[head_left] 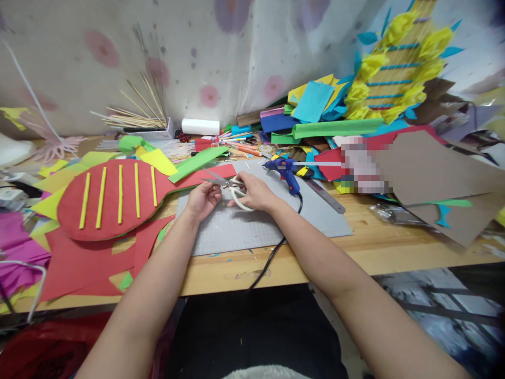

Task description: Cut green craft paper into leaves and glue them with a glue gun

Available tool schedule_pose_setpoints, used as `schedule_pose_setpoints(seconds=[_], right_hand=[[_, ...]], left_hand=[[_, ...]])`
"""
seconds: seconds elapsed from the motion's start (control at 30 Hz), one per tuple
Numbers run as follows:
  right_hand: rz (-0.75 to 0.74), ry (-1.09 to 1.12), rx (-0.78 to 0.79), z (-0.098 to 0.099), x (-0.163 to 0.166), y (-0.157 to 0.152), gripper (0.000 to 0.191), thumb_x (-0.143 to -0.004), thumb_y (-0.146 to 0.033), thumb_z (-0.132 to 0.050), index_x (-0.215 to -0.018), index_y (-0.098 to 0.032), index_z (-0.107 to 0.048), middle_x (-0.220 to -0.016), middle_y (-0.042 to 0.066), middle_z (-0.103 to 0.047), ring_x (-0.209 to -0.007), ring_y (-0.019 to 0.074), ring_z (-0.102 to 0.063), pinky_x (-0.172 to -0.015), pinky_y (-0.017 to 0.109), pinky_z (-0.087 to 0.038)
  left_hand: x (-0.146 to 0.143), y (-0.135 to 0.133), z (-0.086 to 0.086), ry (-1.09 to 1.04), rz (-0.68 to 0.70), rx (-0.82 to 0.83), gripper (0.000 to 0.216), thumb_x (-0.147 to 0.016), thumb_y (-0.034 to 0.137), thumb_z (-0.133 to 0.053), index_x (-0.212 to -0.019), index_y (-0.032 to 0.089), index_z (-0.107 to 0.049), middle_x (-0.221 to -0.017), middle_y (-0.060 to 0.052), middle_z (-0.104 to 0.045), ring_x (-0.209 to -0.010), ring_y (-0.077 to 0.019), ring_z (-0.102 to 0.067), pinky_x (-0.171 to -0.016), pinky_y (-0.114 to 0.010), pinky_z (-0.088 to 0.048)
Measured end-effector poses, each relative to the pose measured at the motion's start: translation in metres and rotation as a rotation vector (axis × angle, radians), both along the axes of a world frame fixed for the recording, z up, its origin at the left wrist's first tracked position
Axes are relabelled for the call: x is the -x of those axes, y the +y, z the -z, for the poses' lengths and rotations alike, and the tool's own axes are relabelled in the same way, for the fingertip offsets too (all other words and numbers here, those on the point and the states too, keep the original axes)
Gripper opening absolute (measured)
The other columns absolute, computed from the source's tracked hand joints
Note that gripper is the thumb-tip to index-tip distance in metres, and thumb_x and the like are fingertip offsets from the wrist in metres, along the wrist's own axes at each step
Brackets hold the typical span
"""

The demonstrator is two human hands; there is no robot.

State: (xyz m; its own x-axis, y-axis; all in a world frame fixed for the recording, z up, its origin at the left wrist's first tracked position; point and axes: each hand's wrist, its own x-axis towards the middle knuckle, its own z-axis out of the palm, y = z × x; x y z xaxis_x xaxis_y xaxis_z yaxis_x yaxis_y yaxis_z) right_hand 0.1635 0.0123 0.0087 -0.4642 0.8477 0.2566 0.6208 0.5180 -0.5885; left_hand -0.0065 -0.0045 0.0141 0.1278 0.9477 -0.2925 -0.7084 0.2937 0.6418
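My right hand (255, 192) is closed around the white handles of a pair of scissors (225, 182), whose open metal blades point left over the grey cutting mat (260, 223). My left hand (203, 200) sits just left of the handles with its fingers curled in, close under the blades; whether it holds anything is hidden. A red paper racket shape (114, 197) with yellow strips glued on lies left of the mat, its handle reaching toward the scissors.
A blue glue gun (287, 172) stands behind the mat, its black cord running over the table's front edge. A metal ruler (324, 195), brown cardboard (434, 179), piles of coloured paper (315, 113), wooden sticks (142, 113) and red paper scraps (87, 263) crowd the wooden table (394, 247).
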Motion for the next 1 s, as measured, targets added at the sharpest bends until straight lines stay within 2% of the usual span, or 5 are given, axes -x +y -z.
schedule_pose_setpoints(seconds=[0.23,0.37,0.67,0.87,1.0], right_hand=[[-0.045,-0.068,-0.054,0.002,0.000,0.000,0.063,-0.056,-0.057,-0.072,-0.098,-0.015,-0.052,-0.089,0.006,-0.059,-0.077,0.0174,-0.052,-0.066,0.027,-0.035],[-0.052,-0.141,-0.030,0.001,0.001,-0.001,0.054,-0.059,-0.061,-0.068,-0.088,-0.016,-0.055,-0.084,0.005,-0.060,-0.073,0.0158,-0.051,-0.061,0.025,-0.031],[0.069,-0.313,0.007,-0.007,0.000,-0.005,0.050,-0.066,-0.067,-0.058,-0.083,-0.020,-0.058,-0.076,0.003,-0.064,-0.066,0.0150,-0.052,-0.056,0.025,-0.022],[0.126,-0.201,0.049,-0.006,-0.012,0.002,0.041,-0.071,-0.061,-0.056,-0.077,-0.021,-0.057,-0.072,0.001,-0.062,-0.063,0.0143,-0.049,-0.056,0.024,-0.023],[-0.016,-0.124,0.060,-0.006,-0.013,0.002,0.040,-0.069,-0.058,-0.059,-0.083,-0.020,-0.055,-0.078,0.001,-0.061,-0.064,0.0131,-0.047,-0.057,0.023,-0.027]], left_hand=[[0.000,0.001,0.005,-0.009,-0.022,-0.060,0.025,-0.077,-0.003,-0.038,-0.058,0.012,-0.046,-0.050,0.003,-0.036,-0.043,-0.0043,-0.037,-0.042,-0.015,-0.030],[0.002,0.002,0.009,0.009,-0.011,-0.066,0.025,-0.077,-0.002,-0.039,-0.059,0.013,-0.046,-0.050,0.003,-0.038,-0.044,-0.0044,-0.037,-0.042,-0.015,-0.030],[0.000,-0.001,0.007,0.072,0.006,-0.073,0.026,-0.079,0.000,-0.038,-0.058,0.013,-0.045,-0.051,0.003,-0.037,-0.043,-0.0039,-0.034,-0.042,-0.014,-0.029],[0.002,-0.004,0.004,0.069,0.108,-0.085,0.023,-0.086,0.014,-0.041,-0.064,0.013,-0.048,-0.053,0.003,-0.037,-0.041,-0.0033,-0.030,-0.040,-0.014,-0.028],[0.003,-0.003,0.003,0.091,0.122,-0.066,0.023,-0.084,0.015,-0.044,-0.062,0.013,-0.046,-0.052,0.004,-0.034,-0.040,-0.0032,-0.028,-0.039,-0.013,-0.026]])
